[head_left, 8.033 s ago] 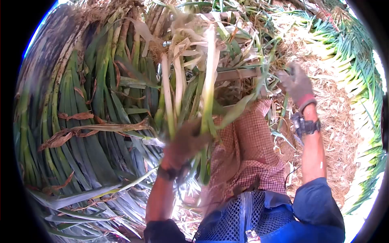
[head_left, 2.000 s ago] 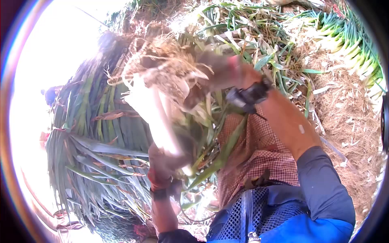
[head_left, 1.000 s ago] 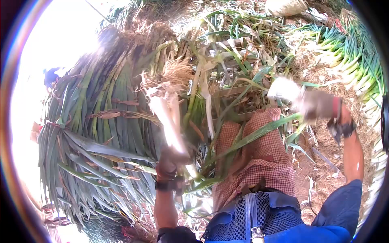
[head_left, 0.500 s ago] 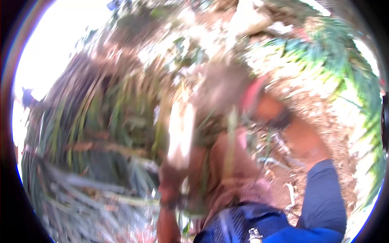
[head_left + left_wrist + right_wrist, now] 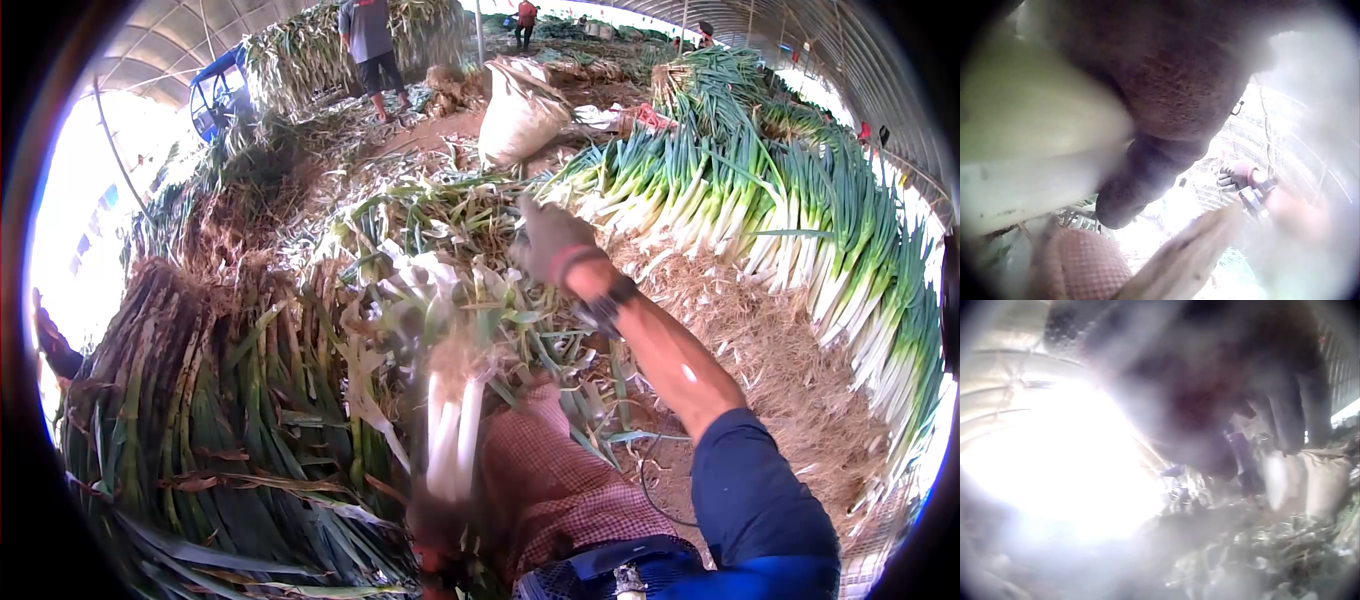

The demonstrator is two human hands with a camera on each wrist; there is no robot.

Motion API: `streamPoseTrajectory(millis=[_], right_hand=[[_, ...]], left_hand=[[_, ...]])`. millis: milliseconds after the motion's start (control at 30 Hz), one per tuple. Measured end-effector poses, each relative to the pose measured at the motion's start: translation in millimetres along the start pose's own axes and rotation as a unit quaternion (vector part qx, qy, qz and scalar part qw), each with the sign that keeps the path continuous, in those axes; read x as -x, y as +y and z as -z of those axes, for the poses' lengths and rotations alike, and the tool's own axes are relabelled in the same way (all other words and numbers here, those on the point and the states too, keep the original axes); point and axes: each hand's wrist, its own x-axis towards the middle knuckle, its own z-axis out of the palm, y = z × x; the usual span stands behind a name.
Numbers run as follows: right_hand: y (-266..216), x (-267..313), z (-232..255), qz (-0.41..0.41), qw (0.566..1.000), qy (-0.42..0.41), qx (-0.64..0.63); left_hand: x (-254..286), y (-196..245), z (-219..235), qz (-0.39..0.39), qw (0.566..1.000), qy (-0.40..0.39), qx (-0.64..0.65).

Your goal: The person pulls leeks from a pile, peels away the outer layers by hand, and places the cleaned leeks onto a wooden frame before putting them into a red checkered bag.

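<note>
My gloved left hand [image 5: 440, 520] grips a few green onions [image 5: 455, 430]. Their white stalks point up and away from me, with the blurred brown roots on top. In the left wrist view, the fingers [image 5: 1147, 169] curl beside the thick pale stalks [image 5: 1029, 181]. My gloved right hand [image 5: 555, 240] is stretched forward over the heap of peeled leaves, apart from the bunch. In the right wrist view, its fingers [image 5: 1285, 412] hang loosely, with a pale sack [image 5: 1325, 484] beyond them.
Untrimmed green onions [image 5: 200, 420] are piled at the left. Cleaned ones [image 5: 700, 190] lie in a long curved row at the right, roots inward. Peeled leaves [image 5: 450, 220] litter the ground ahead. A checked cloth [image 5: 580, 480] covers my lap. A person [image 5: 370, 50] stands farther back.
The head view has tilted up. A white scrap seen at my right hand one second ago no longer shows there; that hand swung inward, then forward. My left hand keeps its hold on the green onions.
</note>
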Motion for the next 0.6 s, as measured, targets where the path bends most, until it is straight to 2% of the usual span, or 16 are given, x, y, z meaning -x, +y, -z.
streamPoseTrajectory(millis=[33, 67, 100, 200, 233, 300, 333, 367, 433, 600], right_hand=[[-13, 33, 15, 0.052, 0.997, -0.059, -0.027], [-8, 40, -19, 0.229, 0.970, 0.049, 0.057], [-22, 64, -18, 0.320, 0.943, 0.039, 0.087], [-65, 125, -45, 0.481, 0.862, -0.055, 0.151], [-63, 136, -77, 0.512, 0.833, -0.047, 0.205], [-48, 148, -133, 0.528, 0.824, -0.109, 0.173], [-49, 149, -124, 0.517, 0.805, -0.214, 0.196], [-41, 150, -128, 0.533, 0.808, -0.192, 0.164], [-38, 156, -127, 0.504, 0.814, -0.235, 0.167], [-18, 164, -135, 0.520, 0.826, -0.176, 0.131]], left_hand=[[1, 1, -3, -0.010, 1.000, 0.002, -0.003], [0, 3, -7, -0.022, 1.000, 0.004, -0.007], [1, 4, -11, -0.037, 0.999, 0.006, -0.008], [5, 7, -23, -0.094, 0.996, 0.011, -0.008], [8, 7, -27, -0.114, 0.993, 0.015, -0.007], [11, 8, -31, -0.147, 0.989, 0.020, -0.007], [13, 7, -34, -0.161, 0.987, 0.020, -0.003], [14, 7, -35, -0.175, 0.984, 0.019, 0.000], [15, 8, -39, -0.198, 0.980, 0.020, 0.003], [16, 14, -36, -0.214, 0.976, -0.024, 0.003]])
